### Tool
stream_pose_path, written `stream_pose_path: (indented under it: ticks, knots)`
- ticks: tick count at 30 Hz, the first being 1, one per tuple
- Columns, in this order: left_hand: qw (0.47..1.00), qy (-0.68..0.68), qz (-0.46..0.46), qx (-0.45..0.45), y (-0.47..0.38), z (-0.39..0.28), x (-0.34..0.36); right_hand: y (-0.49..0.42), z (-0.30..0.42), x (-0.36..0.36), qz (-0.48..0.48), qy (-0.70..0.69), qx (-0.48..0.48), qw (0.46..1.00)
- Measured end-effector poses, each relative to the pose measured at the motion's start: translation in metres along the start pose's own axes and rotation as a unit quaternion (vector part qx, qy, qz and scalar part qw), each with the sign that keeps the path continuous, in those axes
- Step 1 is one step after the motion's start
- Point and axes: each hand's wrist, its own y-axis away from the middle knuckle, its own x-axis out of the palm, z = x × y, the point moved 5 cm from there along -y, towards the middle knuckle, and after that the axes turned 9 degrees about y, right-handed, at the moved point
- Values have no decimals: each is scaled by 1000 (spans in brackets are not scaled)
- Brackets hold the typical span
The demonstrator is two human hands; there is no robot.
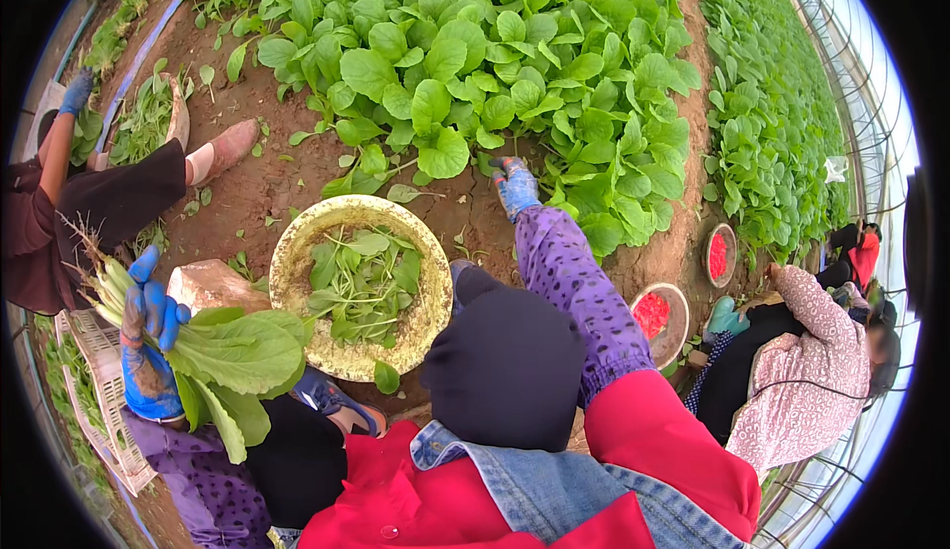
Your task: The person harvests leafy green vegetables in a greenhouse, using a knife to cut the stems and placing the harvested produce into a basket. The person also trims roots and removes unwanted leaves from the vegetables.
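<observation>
My left hand (154, 326), in a soiled blue glove, is closed around a bunch of leafy greens (234, 352). The pale stems and roots stick up past the fingers, and the broad leaves hang toward the basin. Stretched forward, my right hand (516, 184) in a blue glove is down at the soil by the near edge of the bed of leafy greens (475, 67). Its fingertips are beside a small leaf; whether they grip a stem is not clear. Between my hands stands a worn yellowish basin (289, 267) with loose small leaves and stems (367, 282) inside.
A brick-like block (215, 287) lies left of the basin, near a white plastic crate (107, 400). One co-worker (96, 185) sits at left, another (801, 371) at right beside two bowls (679, 319) (731, 241) holding red material. A second green bed (772, 119) runs along the right.
</observation>
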Motion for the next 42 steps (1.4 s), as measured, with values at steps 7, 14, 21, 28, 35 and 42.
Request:
stream_pose_path:
  ticks: [7, 14, 21, 28, 35, 42]
  knots:
    - [1000, -10, -5, 19, 10, 1, -4, -8, -114, -57, 8, 93, 70, 993]
    - [999, -38, 24, -1, 4, 5, 18, -24, -75, -9, 167, 541, -130, 814]
    - [995, -100, 10, 4, 2, 8, 24, -45, -117, 6, 292, 561, 28, 774]
    - [996, -83, -40, 7, 8, 9, 28, -41, -93, -3, 392, 480, 100, 778]
    - [993, -106, -48, 22, 3, 14, 36, -30, -103, -8, 376, 459, 140, 793]
    - [995, -70, 50, -50, 2, 32, 23, -14, -139, -6, 513, 508, -25, 692]
